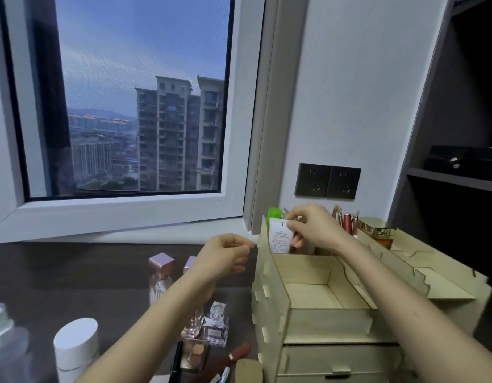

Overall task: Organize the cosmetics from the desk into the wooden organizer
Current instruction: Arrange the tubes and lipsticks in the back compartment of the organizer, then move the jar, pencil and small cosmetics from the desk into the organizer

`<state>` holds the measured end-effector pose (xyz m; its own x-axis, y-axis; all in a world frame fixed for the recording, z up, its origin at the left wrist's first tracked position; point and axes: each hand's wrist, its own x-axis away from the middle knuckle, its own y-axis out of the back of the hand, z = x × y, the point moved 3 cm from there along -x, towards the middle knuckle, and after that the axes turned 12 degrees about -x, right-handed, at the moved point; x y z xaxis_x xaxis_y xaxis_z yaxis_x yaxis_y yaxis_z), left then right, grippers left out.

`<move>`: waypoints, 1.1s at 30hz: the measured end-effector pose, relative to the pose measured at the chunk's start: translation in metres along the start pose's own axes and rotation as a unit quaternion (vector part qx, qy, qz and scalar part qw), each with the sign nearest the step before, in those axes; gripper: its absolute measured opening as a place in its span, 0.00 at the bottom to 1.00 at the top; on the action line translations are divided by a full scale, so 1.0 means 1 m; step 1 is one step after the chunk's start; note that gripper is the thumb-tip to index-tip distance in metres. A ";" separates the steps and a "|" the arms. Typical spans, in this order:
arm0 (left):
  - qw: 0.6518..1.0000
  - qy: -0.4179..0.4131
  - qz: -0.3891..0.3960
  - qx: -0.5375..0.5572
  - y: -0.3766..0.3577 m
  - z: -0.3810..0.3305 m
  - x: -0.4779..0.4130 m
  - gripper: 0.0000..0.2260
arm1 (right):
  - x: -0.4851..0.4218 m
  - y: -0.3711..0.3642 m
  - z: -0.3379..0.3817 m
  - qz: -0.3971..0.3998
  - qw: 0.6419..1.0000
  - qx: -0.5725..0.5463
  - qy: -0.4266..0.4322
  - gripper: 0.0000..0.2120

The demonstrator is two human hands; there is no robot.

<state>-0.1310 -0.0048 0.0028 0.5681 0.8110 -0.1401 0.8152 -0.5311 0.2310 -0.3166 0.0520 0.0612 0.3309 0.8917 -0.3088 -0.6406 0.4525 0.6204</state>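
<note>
While the right hand [312, 229] pinches a white printed sachet [280, 235] upright in the pale wooden organizer's [316, 310] rear compartment, the left hand [225, 254] hovers beside it, fingers curled, seemingly empty.

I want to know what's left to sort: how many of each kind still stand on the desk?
Clear perfume bottles: 3
White jar: 1
Frosted bottle: 1
Lipstick: 1
Eyeshadow compact: 1
Total: 7
</note>
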 end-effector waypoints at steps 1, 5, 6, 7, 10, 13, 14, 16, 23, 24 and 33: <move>1.000 0.002 0.000 -0.004 0.001 0.001 0.000 0.06 | -0.001 -0.002 -0.002 -0.004 1.000 0.001 -0.004 0.05; 1.000 0.010 0.001 -0.013 0.002 0.006 -0.002 0.06 | -0.001 -0.005 -0.008 -0.006 1.000 -0.006 -0.013 0.09; 1.000 0.013 0.001 -0.016 0.002 0.006 -0.001 0.06 | -0.001 -0.005 -0.009 -0.010 1.000 -0.008 -0.014 0.08; 1.000 0.015 0.001 -0.018 0.002 0.007 -0.001 0.06 | -0.001 -0.005 -0.009 -0.018 1.000 0.001 -0.012 0.07; 1.000 0.019 0.002 -0.018 0.004 0.007 0.001 0.06 | 0.000 -0.004 -0.009 -0.053 0.996 0.064 0.011 0.06; 1.000 0.021 -0.001 -0.021 0.007 0.005 0.005 0.06 | 0.004 -0.004 -0.006 -0.068 0.993 0.097 0.027 0.09; 1.000 0.022 -0.004 -0.020 0.009 0.005 0.007 0.06 | 0.007 -0.003 -0.003 -0.076 0.992 0.100 0.034 0.09; 0.999 0.024 -0.010 -0.021 0.015 0.003 0.011 0.06 | 0.013 0.003 0.004 -0.112 0.987 0.104 0.053 0.10; 0.998 0.007 -0.047 -0.051 0.046 -0.007 0.035 0.07 | 0.072 0.007 0.041 -0.200 0.971 -0.064 0.113 0.07; 0.997 0.002 -0.057 -0.060 0.052 -0.008 0.041 0.07 | 0.083 -0.001 0.046 -0.186 0.972 -0.085 0.118 0.07; 0.974 -0.045 -0.135 -0.176 0.111 -0.017 0.121 0.06 | 0.141 -0.131 0.076 0.052 0.989 -0.058 0.127 0.06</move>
<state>0.0264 0.0380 0.0282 0.3595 0.8758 -0.3222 0.8563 -0.1724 0.4868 -0.1335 0.1178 -0.0093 0.0843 0.8998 -0.4281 -0.7424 0.3433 0.5753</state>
